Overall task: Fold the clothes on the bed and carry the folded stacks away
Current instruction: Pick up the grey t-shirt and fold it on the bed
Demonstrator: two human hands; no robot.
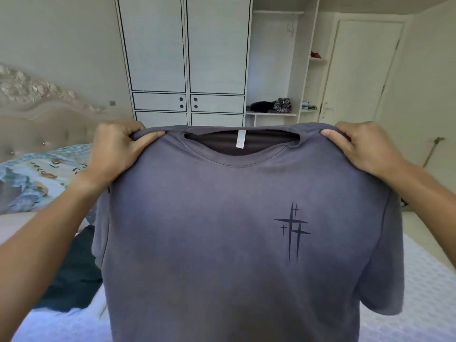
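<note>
White wardrobe (pixel 183 45) doors are filling the far wall of this bedroom, with an open shelf bay (pixel 271 114) beside them holding a dark bundle and a patterned bundle of clothes (pixel 271 106), and a closed door (pixel 362 70) further right. Both hands are holding a grey T-shirt (pixel 234 230) up in the air in front of the camera, above the bed (pixel 424 292): the left hand (pixel 116 146) is pinching one shoulder seam with fingers curled over the fabric and thumb pressing on the front, and the right hand (pixel 362 146) is gripping the other shoulder the same way. The shirt is hanging front-side toward the camera, its dark star-like print (pixel 292 230) showing and its neck label (pixel 239 141) visible inside the collar, with the sleeves drooping at each side. The likely trouble is that the shirt is hiding most of the bed, so lowering it blind could land it on the dark garment (pixel 71 272) lying at the left, tangling the two. A pinch this close to the seam edge could also be slipping on one side, letting the shirt fall crooked and creased. The hem is out of view, so whether it is dragging on the bed cannot be told. A floral quilt (pixel 37 174) is bunching near the padded headboard (pixel 37 114), crowding that end.
</note>
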